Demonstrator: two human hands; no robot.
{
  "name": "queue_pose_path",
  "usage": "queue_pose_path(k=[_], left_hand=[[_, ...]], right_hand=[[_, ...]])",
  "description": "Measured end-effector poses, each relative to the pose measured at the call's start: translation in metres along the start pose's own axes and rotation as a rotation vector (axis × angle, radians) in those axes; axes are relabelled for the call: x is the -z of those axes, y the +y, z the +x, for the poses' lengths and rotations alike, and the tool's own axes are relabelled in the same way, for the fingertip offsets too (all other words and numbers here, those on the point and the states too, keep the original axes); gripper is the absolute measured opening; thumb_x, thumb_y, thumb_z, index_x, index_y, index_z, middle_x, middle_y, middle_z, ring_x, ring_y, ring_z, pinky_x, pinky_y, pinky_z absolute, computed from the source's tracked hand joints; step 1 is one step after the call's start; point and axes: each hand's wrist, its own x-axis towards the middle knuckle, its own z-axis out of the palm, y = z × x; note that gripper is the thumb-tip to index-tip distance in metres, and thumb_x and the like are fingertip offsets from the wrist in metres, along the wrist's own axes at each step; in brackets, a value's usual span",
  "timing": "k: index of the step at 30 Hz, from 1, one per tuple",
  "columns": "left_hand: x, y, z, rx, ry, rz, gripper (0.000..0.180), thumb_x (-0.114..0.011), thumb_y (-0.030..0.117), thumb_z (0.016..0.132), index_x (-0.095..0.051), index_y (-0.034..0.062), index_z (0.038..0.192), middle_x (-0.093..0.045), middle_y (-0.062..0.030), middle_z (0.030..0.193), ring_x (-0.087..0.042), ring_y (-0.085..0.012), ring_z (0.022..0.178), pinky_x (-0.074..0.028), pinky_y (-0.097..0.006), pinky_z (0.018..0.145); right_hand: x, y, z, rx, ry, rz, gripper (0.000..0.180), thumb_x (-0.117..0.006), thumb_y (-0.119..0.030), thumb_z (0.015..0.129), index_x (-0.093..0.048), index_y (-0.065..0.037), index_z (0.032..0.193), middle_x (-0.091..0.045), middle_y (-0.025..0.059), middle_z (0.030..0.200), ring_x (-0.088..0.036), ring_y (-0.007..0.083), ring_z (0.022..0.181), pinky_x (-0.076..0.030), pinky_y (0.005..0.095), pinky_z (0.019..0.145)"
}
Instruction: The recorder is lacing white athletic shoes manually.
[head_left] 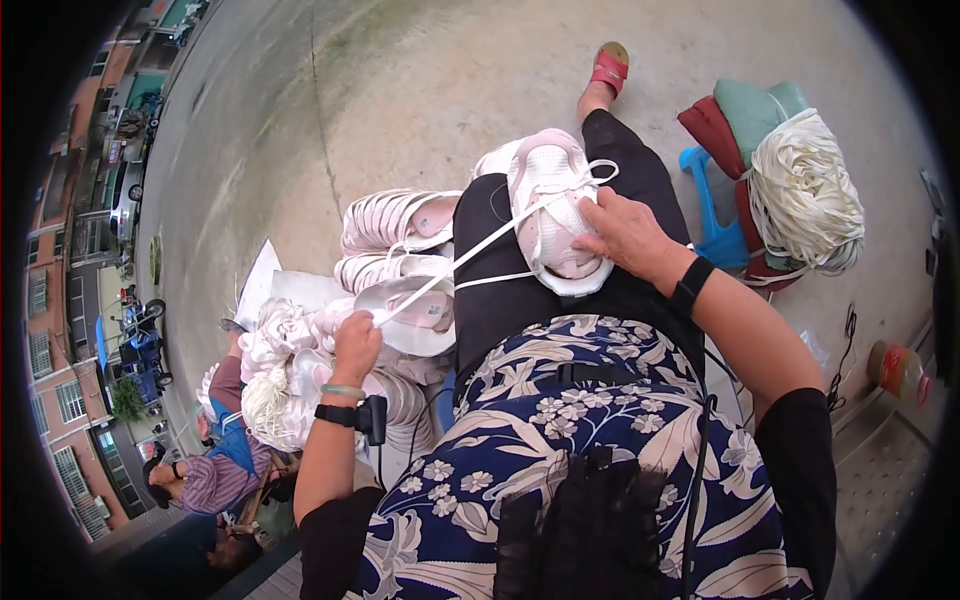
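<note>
A white and pale pink sneaker (548,205) lies across my lap, its heel end toward me. My right hand (622,232) is on the sneaker's right side, fingers curled around its upper and thumb pressed on it. Out to the left, my left hand (356,345) is closed on a white shoelace (478,248), which stretches taut from the shoe. A loop of lace (604,170) stands up beyond my right hand. Another strand runs from the shoe over my dark trousers. Part of a second pale shoe (494,160) shows behind the sneaker.
Stacked pale shoes (398,222) and more shoes (300,345) stand close on my left. On the right, a blue stool (716,215) holds a big bundle of white laces (806,185) beside green and red cloth. A plastic jar (898,372) lies farther right. Other people (215,480) sit at far left.
</note>
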Motion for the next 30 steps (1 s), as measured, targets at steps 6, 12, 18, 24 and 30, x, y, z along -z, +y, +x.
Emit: queue_pose_path(k=[6, 12, 18, 24, 30], left_hand=[[0.009, 0.104, 0.037, -0.314, 0.147, -0.04, 0.007, -0.056, 0.007, 0.064, -0.057, 0.0001, 0.063, -0.059, -0.0157, 0.1, -0.054, -0.0336, 0.09, -0.041, -0.042, 0.08], [-0.027, 0.181, 0.089, -0.625, 0.093, -0.19, 0.007, -0.058, 0.005, 0.064, -0.06, -0.0013, 0.064, -0.047, -0.0313, 0.12, -0.052, -0.04, 0.103, -0.039, -0.04, 0.092], [-0.051, 0.217, 0.11, -0.481, -0.214, -0.121, 0.018, -0.055, 0.013, 0.066, -0.067, 0.001, 0.07, -0.043, -0.0332, 0.111, -0.052, -0.0425, 0.093, -0.043, -0.041, 0.086], [-0.059, 0.222, 0.118, -0.421, -0.276, -0.154, 0.019, -0.054, 0.014, 0.067, -0.068, 0.0023, 0.072, -0.047, -0.0302, 0.104, -0.054, -0.04, 0.091, -0.045, -0.042, 0.082], [-0.036, 0.243, 0.134, -0.357, -0.385, -0.056, 0.016, -0.055, 0.013, 0.068, -0.065, 0.001, 0.069, -0.056, -0.0218, 0.094, -0.058, -0.0361, 0.086, -0.047, -0.039, 0.077]], right_hand=[[0.002, 0.009, -0.004, -0.06, 0.015, -0.067, 0.044, -0.063, -0.035, 0.078, -0.049, -0.004, 0.106, -0.049, 0.0159, 0.089, -0.056, 0.033, 0.08, -0.047, 0.0399, 0.067], [0.004, -0.004, -0.002, -0.14, -0.061, -0.047, 0.047, -0.062, -0.037, 0.078, -0.049, -0.003, 0.108, -0.051, 0.0194, 0.097, -0.059, 0.0339, 0.085, -0.048, 0.0402, 0.071], [-0.007, -0.001, -0.004, -0.083, 0.012, -0.033, 0.048, -0.063, -0.036, 0.078, -0.049, -0.003, 0.111, -0.05, 0.0175, 0.091, -0.058, 0.034, 0.079, -0.048, 0.0399, 0.066], [-0.016, -0.002, -0.005, -0.075, 0.051, -0.031, 0.046, -0.063, -0.036, 0.078, -0.049, -0.004, 0.107, -0.051, 0.018, 0.091, -0.057, 0.0349, 0.078, -0.048, 0.0402, 0.065], [-0.009, 0.006, -0.012, -0.138, 0.095, 0.013, 0.043, -0.065, -0.035, 0.077, -0.049, -0.006, 0.105, -0.049, 0.0165, 0.088, -0.056, 0.0353, 0.079, -0.046, 0.0414, 0.066]])
